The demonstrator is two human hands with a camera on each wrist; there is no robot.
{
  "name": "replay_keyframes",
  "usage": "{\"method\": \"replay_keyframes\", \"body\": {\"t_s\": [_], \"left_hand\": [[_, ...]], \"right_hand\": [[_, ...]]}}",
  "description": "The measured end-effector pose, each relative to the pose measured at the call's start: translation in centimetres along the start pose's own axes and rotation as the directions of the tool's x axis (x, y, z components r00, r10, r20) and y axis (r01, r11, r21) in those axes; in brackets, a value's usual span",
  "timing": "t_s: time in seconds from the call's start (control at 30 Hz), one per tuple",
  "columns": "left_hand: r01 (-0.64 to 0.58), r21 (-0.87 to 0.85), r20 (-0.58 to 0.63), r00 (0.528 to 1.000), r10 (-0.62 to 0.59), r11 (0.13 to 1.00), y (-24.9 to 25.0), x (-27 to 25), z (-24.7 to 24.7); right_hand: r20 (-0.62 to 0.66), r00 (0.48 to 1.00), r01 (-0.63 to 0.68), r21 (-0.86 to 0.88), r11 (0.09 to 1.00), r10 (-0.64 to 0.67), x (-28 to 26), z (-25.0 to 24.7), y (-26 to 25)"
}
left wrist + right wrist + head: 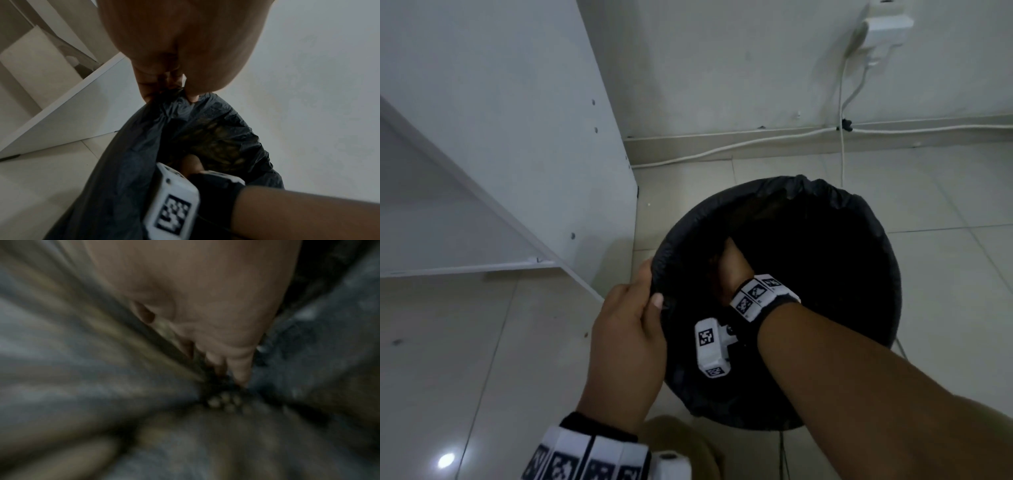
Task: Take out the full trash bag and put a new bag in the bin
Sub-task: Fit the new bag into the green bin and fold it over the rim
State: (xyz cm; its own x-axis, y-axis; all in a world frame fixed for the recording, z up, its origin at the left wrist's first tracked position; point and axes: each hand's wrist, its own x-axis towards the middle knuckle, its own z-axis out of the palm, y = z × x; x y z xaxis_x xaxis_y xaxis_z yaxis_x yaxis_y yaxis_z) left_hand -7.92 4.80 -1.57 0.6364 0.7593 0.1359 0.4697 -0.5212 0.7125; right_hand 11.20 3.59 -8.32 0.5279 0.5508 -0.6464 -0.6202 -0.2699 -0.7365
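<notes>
A round bin (893, 308) stands on the tiled floor, lined with a black trash bag (825, 195) whose edge is folded over the rim. My left hand (650, 291) pinches the bag's edge at the rim's left side; the left wrist view shows the left hand (180, 92) with thumb and fingers closed on the gathered black trash bag (144, 146). My right hand (729, 263) reaches down inside the bin. In the blurred right wrist view, the right hand (232, 368) presses straight fingers into the folds of the trash bag (82, 386). The bin's bottom is dark and hidden.
A white shelf unit (517, 137) stands close to the bin's left. White cables (722, 147) run along the baseboard behind it, up to a wall adapter (883, 27). Tiled floor (945, 205) lies open to the right. A tan shape (678, 435) sits at the near edge.
</notes>
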Motion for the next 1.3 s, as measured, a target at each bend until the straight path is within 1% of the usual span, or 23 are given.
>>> {"method": "replay_keyframes", "body": {"t_s": [0.07, 0.13, 0.23, 0.3, 0.37, 0.43, 0.47, 0.5, 0.53, 0.57, 0.6, 0.63, 0.67, 0.7, 0.73, 0.8, 0.83, 0.87, 0.93, 0.97, 1.03, 1.17, 1.3], "left_hand": [[-0.024, 0.032, -0.043, 0.999, 0.025, 0.999, -0.5, 0.5, 0.1], [0.008, 0.024, -0.043, 0.999, -0.007, 1.0, -0.9, 1.5, 0.1], [0.021, 0.034, -0.013, 1.0, -0.02, 0.999, -1.4, 2.3, -0.1], [0.024, 0.008, 0.002, 1.0, -0.024, 1.0, -1.4, 2.7, -0.4], [0.017, -0.018, -0.003, 1.0, -0.017, 1.0, -1.2, 3.1, -0.6], [-0.004, -0.011, -0.004, 1.0, 0.004, 1.0, -1.1, 3.2, -0.7], [-0.007, -0.002, -0.008, 1.0, 0.007, 1.0, -1.1, 3.2, -0.9], [0.006, -0.003, -0.013, 1.0, -0.006, 1.0, -1.1, 3.2, -1.0], [0.016, 0.007, -0.013, 1.0, -0.016, 1.0, -1.2, 3.3, -1.2], [0.029, 0.012, -0.01, 1.0, -0.028, 1.0, -1.3, 3.4, -1.4], [0.042, 0.018, -0.012, 0.999, -0.042, 0.999, -1.3, 3.5, -1.6], [0.054, 0.019, -0.013, 0.998, -0.054, 0.998, -1.4, 3.4, -1.8], [0.061, 0.018, -0.014, 0.998, -0.061, 0.998, -1.4, 3.5, -1.9], [0.071, 0.006, -0.01, 0.997, -0.071, 0.997, -1.8, 3.5, -2.0], [0.082, -0.009, -0.007, 0.997, -0.082, 0.997, -1.8, 3.5, -2.1], [0.147, -0.067, -0.015, 0.989, -0.148, 0.987, -2.5, 3.3, -2.0], [0.22, -0.15, -0.034, 0.973, -0.227, 0.964, -2.8, 3.1, -1.9], [0.315, -0.271, -0.03, 0.942, -0.335, 0.91, -2.9, 3.0, -1.7], [0.503, -0.502, 0.094, 0.84, -0.535, 0.703, -2.5, 2.3, -0.9], [0.557, -0.564, 0.176, 0.802, -0.57, 0.609, -2.2, 1.9, -0.4], [0.582, -0.599, 0.245, 0.787, -0.566, 0.55, -1.7, 1.2, 0.2], [0.532, -0.67, 0.214, 0.806, -0.552, 0.517, -1.6, 2.3, 0.3], [0.551, -0.689, 0.222, 0.779, -0.586, 0.471, -2.0, 4.6, 0.0]], "right_hand": [[0.082, 0.995, -0.057, 0.022, 0.998, 0.055, -0.7, -1.3, -0.8], [0.138, 0.989, -0.044, -0.085, 0.995, 0.055, -2.5, -2.6, -2.2], [0.151, 0.985, 0.131, -0.328, 0.935, -0.085, -6.5, -4.4, -4.5], [0.167, 0.945, 0.326, -0.475, 0.817, -0.281, -9.6, -5.8, -5.2], [0.167, 0.83, 0.511, -0.611, 0.605, -0.532, -12.3, -7.3, -5.4], [0.06, 0.679, 0.551, -0.701, 0.453, -0.732, -14.4, -8.9, -5.1], [-0.017, 0.602, 0.54, -0.728, 0.423, -0.798, -14.8, -9.8, -4.9], [-0.097, 0.547, 0.518, -0.741, 0.427, -0.831, -15.0, -10.7, -4.6], [-0.171, 0.53, 0.489, -0.738, 0.464, -0.831, -14.8, -11.6, -4.3], [-0.229, 0.557, 0.457, -0.718, 0.525, -0.799, -14.6, -12.5, -4.0], [-0.261, 0.626, 0.419, -0.682, 0.599, -0.735, -14.4, -13.2, -3.7], [-0.255, 0.717, 0.374, -0.645, 0.667, -0.649, -14.1, -13.6, -3.3], [-0.217, 0.801, 0.33, -0.618, 0.714, -0.559, -13.9, -13.9, -2.7], [-0.167, 0.855, 0.307, -0.6, 0.739, -0.491, -13.6, -14.1, -2.0], [-0.136, 0.879, 0.299, -0.591, 0.749, -0.458, -13.4, -14.3, -1.4], [-0.142, 0.874, 0.313, -0.568, 0.762, -0.465, -12.8, -14.6, -0.9], [-0.154, 0.866, 0.329, -0.54, 0.775, -0.476, -12.5, -14.7, -1.0], [-0.16, 0.862, 0.35, -0.499, 0.792, -0.482, -12.3, -14.7, -1.2], [-0.169, 0.859, 0.38, -0.423, 0.823, -0.484, -11.7, -14.6, -1.6], [-0.176, 0.859, 0.385, -0.399, 0.832, -0.481, -11.4, -14.4, -1.8], [-0.208, 0.871, 0.369, -0.323, 0.872, -0.446, -10.9, -13.9, -2.6], [-0.245, 0.934, 0.245, -0.091, 0.965, -0.26, -9.8, -13.1, -4.3], [-0.194, 0.963, 0.18, -0.05, 0.982, -0.186, -8.7, -12.3, -5.2]]}}
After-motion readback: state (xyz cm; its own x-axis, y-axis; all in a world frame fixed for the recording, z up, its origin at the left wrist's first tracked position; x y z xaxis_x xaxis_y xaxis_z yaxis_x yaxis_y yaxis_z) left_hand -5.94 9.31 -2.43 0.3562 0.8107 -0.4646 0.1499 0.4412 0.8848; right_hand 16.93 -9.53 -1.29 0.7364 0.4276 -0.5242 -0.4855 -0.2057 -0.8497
